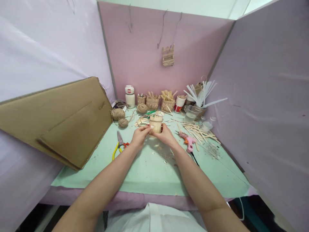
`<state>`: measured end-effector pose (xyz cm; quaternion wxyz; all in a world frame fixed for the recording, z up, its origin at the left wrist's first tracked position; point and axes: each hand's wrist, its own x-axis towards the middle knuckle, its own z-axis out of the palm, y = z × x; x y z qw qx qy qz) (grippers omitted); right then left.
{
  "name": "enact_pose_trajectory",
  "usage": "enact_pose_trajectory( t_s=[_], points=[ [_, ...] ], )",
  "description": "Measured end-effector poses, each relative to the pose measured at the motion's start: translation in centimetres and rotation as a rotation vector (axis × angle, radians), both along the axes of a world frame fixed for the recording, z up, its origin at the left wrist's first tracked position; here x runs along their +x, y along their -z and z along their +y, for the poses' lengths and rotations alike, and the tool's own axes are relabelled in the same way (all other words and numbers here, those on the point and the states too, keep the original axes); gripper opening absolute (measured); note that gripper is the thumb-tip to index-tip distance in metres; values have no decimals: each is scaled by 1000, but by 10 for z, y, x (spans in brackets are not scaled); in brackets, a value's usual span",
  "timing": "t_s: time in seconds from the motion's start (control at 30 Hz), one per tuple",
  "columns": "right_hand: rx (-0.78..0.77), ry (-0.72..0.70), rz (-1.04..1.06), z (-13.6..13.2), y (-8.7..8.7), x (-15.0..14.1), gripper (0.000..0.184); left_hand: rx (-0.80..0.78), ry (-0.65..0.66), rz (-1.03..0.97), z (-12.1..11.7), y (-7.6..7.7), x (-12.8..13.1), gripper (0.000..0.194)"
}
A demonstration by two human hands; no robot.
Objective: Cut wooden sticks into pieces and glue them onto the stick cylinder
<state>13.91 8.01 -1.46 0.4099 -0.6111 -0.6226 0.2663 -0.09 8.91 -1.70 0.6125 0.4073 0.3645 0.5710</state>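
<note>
A small cup [155,120] faced with pale wooden strips, with a twine band near its rim, stands between my two hands above the middle of the table. My right hand [167,134] is curled round its right side and lower front. On the lower left of the cup, the thumb and fingers of my left hand [142,135] press together against its wall. A small whitish bit shows at those fingertips, too small to name. Close by on the right lies a pink hot glue gun [190,141]; to the left are yellow-handled pliers [118,145] and a red-handled tool [126,145].
Twine balls [118,114] and a white jar [130,96] stand at the back left. Baskets of wooden sticks [167,103], a red-and-white cup [179,103] and white glue sticks [204,91] line the back. Loose wooden strips [199,131] lie right; cardboard [70,129] leans left.
</note>
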Motion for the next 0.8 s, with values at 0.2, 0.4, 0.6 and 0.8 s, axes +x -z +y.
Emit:
enact_pose_trajectory(
  t_s=[0.2, 0.4, 0.6, 0.8],
  points=[
    [-1, -18, 9, 1, 1, -1, 62, -13, -22, 22, 2, 3, 0, 25],
    [5, -21, 17, 0, 1, -1, 59, -24, -27, 33, 2, 3, 1, 27],
    [4, -12, 8, 1, 2, 0, 59, -22, -40, 39, 1, 3, 1, 27],
    [5, -9, 1, 0, 2, -1, 61, -20, -48, 62, 0, 3, 1, 27]
  ],
)
